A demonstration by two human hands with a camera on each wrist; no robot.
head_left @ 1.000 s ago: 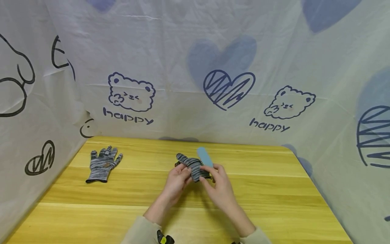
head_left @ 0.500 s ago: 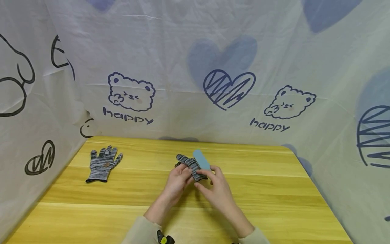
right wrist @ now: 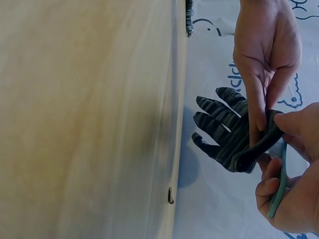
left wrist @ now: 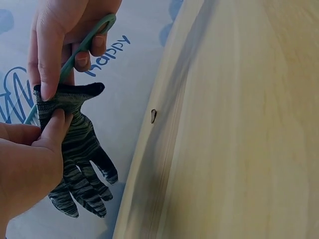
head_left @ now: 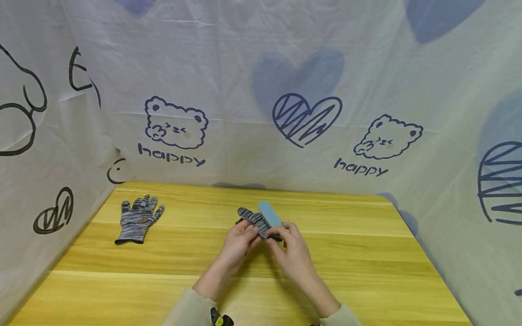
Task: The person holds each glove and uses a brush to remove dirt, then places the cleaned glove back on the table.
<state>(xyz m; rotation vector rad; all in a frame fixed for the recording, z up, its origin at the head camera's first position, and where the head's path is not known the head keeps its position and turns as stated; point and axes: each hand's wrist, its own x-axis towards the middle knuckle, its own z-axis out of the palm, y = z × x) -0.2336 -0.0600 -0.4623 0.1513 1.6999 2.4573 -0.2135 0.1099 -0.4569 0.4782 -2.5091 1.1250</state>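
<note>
- Grey-and-black marled knit: striped glove [head_left: 256, 218] right in the grip, up off the wood, fingers pointing away to the grip's left, black-hemmed cuff at its right.
- Left hand [head_left: 236, 240] pinching that glove close to the cuff; any fingertip inside the hem, impossible to tell.
- Right hand [head_left: 295, 249] on double duty: thumb and forefinger nipping the cuff, lower fingers curled round the handle of a pale-blue brush [head_left: 270, 214].
- Brush head slanting up just beyond the right fingertips, bristle side toward the knit; touching or barely apart, hard to tell.
- Step in hand, at a guess: brushing the glove, with the cuff being straightened for a stroke. Next move probably calling for a firm left pinch, knit pulled taut, right fingertips off the cuff, bristles laid flat.
- Well off to the grip's left: a matching second glove [head_left: 138, 222], lying flat, fingers spread, brownish patch showing, untouched.
- Under the grip: yellow wood-grain table [head_left: 367, 253], soft shadows below the hands.
- Beyond the grip: pale creased backdrop sheet [head_left: 240, 68], hearts, bear faces and "happy" all over, wrapping both sides.
- Nearer than the grip: beige sleeves [head_left: 189, 310], black-and-yellow wristband [head_left: 220, 319] at the left.
</note>
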